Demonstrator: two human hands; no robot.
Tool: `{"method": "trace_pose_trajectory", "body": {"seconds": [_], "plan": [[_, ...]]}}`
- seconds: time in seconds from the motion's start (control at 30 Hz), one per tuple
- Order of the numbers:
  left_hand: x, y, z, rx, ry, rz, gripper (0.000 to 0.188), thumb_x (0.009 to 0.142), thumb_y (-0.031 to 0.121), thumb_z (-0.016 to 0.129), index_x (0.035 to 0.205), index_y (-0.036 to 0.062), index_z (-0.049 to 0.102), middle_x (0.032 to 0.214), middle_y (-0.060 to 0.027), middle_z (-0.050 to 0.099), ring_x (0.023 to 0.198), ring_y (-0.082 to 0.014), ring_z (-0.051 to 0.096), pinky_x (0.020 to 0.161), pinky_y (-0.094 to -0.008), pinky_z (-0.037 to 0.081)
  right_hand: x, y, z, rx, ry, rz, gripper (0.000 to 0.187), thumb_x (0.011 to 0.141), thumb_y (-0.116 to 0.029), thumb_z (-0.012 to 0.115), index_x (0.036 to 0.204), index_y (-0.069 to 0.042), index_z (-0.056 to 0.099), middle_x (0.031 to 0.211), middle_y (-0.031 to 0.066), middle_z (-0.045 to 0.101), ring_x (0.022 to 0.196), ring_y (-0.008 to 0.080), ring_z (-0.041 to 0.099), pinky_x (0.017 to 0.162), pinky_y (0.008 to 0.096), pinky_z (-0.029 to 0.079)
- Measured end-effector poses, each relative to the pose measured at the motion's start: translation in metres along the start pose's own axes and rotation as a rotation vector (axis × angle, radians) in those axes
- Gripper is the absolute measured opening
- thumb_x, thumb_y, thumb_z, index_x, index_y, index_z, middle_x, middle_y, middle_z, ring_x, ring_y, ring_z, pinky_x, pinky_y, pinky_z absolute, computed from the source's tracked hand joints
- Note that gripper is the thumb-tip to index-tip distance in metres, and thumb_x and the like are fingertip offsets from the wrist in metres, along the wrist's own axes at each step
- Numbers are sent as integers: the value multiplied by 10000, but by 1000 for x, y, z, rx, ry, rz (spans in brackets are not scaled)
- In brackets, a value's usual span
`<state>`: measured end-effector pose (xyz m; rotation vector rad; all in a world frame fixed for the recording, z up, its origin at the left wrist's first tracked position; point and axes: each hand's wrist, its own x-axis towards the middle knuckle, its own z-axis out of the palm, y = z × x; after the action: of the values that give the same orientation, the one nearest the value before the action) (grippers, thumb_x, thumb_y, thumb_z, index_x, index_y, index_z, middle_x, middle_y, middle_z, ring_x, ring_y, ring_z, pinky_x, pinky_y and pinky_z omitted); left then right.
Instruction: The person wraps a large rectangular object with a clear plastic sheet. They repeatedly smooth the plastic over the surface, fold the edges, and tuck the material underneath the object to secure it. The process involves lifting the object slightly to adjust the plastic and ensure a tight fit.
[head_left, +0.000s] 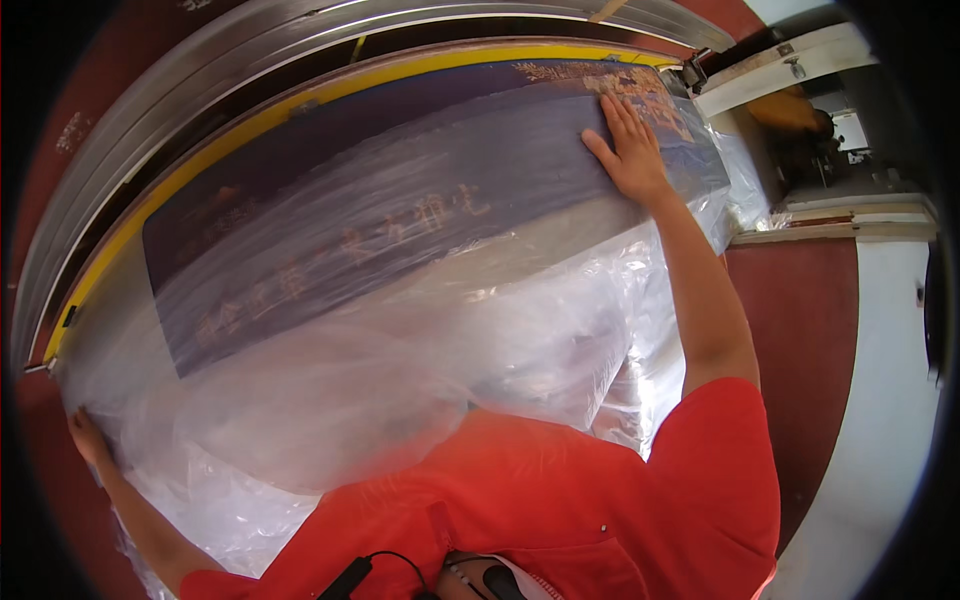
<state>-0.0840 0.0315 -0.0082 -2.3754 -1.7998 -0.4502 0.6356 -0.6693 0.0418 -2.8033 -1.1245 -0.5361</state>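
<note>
Clear plastic sheeting [330,430] drapes in wrinkles over a broad dark purple panel [400,190] with gold lettering. At the panel's far right, my right hand [632,155] lies flat on the covered surface, fingers stretched and thumb out to the side, holding nothing. My left hand [88,437] is at the sheeting's left edge, near the front corner. Its fingers are small in view and partly hidden, so I cannot make out whether they grip the sheeting. Part of the plastic lies close against my red shirt.
A yellow strip [290,108] borders the panel's far side, with a long metal rail [240,60] behind it. To the right are a red and white wall [800,350] and an opening with a wooden sill [840,220]. Loose plastic bunches at the right end.
</note>
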Motion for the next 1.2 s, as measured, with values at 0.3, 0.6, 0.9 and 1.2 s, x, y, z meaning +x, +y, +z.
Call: {"method": "trace_pose_trajectory", "body": {"seconds": [0.3, 0.6, 0.9, 1.2], "plan": [[-17, -1, -8, -47, -1, 21, 402, 818, 376, 448, 971, 14, 531, 935, -172, 560, 856, -308, 531, 738, -333, 401, -15, -8, -22, -214, 33, 94, 423, 810, -431, 404, 1059, -115, 534, 1050, 76, 488, 1033, 258, 401, 897, 412, 264], [5, -64, -8, -310, -87, -42, 401, 810, 347, 490, 1007, 0, 532, 945, -151, 571, 842, -245, 543, 757, -298, 409, 18, 49, 5, 255, 52, 289, 199, 744, -279, 552, 866, -135, 616, 795, 48, 559, 879, 244, 476, 753, 369, 367], [45, -27, -29, -510, -75, -299, 422, 818, 352, 416, 972, -13, 563, 906, -130, 592, 798, -241, 564, 737, -325, 433, 31, 59, 12, 5, 352, -125, 180, 786, -216, 518, 799, -36, 519, 679, 77, 528, 627, 195, 530, 595, 309, 425], [93, 76, 77, -350, 293, -310, 412, 798, 371, 437, 1016, 37, 541, 1005, -145, 549, 921, -292, 520, 770, -343, 415, 66, 86, 20, 378, 245, 482, 230, 770, -247, 507, 762, -21, 549, 622, 32, 527, 530, 104, 475, 486, 251, 382]]}}
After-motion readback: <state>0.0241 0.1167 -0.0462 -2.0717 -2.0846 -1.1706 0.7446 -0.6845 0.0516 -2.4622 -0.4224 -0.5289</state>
